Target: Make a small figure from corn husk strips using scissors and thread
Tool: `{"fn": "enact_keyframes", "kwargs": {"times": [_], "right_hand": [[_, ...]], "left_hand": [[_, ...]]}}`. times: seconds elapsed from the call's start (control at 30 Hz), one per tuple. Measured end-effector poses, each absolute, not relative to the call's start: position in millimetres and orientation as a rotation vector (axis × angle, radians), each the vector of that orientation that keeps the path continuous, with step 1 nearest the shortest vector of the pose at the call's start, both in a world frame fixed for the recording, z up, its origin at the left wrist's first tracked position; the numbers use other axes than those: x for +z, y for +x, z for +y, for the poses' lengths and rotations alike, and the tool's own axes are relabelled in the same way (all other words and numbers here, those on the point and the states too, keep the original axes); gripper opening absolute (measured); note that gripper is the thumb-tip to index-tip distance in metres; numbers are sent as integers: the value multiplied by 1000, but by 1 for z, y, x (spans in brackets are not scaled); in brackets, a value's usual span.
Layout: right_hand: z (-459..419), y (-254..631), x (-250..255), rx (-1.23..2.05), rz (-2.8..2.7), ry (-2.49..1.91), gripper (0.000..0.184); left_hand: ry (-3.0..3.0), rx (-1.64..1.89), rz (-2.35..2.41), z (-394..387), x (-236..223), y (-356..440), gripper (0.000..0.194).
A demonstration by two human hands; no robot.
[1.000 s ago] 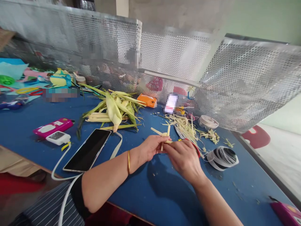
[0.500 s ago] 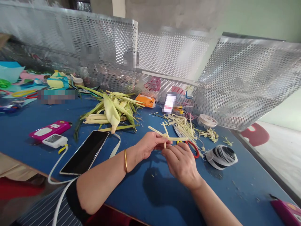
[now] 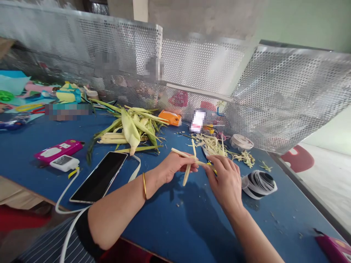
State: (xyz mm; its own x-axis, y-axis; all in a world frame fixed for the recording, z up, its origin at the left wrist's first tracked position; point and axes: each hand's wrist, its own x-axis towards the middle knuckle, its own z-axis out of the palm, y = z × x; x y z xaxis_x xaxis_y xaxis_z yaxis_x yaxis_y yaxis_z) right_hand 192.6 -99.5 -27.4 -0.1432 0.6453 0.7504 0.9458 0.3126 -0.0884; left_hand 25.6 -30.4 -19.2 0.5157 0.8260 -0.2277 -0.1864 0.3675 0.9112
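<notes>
In the middle of the frame, the left hand (image 3: 175, 167) pinches two thin pale yellow husk strips (image 3: 189, 160) where they cross each other. Its fingers are curled shut on them, with the thumb on top. One strip runs from the upper left down toward the right. The other strip hangs down from the crossing and points at the blue table top (image 3: 170, 223). A thin gold bangle (image 3: 143, 186) sits on the left wrist.

Just to the right, the right hand (image 3: 226, 180) has its fingers bent down loosely. The fingertips touch the right end of the long strip. I cannot tell if they grip it or only rest on it.

Right of that hand lies a fat roll of black and white tape (image 3: 259, 183). Behind the hands, a bit higher in the frame, is a messy heap of thin yellow husk shreds (image 3: 216, 148), and a small round white lid (image 3: 242, 141) is near it.

To the left of the hands lies a flat black phone (image 3: 100, 176) with a white cable (image 3: 68, 193) beside it. Further left are a small white charger box (image 3: 64, 163) and a pink flat case (image 3: 58, 149). Above the phone sits a pile of green and yellow corn husk leaves (image 3: 131, 128). An orange box (image 3: 170, 117) is behind the pile, close to the shiny metal wall full of little holes (image 3: 192, 65) that runs along the top of the frame.
</notes>
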Motion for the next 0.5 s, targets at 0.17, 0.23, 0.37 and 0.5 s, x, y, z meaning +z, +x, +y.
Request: {"fn": "enact_keyframes", "kwargs": {"times": [0.17, 0.23, 0.37, 0.5], "right_hand": [[-94, 188, -41, -482, -2028, -1443, 34], [-97, 181, -43, -447, -2047, -1419, 35], [-103, 174, -38, -263, -2056, -1303, 38], [-103, 180, -30, 265, -1864, -1311, 40]], "left_hand": [[1044, 838, 810, -31, -25, 31, 34], [1072, 874, 812, -31, -28, 33, 34], [1044, 893, 830, -32, -29, 34, 34], [1049, 860, 821, -31, -27, 32, 32]]}}
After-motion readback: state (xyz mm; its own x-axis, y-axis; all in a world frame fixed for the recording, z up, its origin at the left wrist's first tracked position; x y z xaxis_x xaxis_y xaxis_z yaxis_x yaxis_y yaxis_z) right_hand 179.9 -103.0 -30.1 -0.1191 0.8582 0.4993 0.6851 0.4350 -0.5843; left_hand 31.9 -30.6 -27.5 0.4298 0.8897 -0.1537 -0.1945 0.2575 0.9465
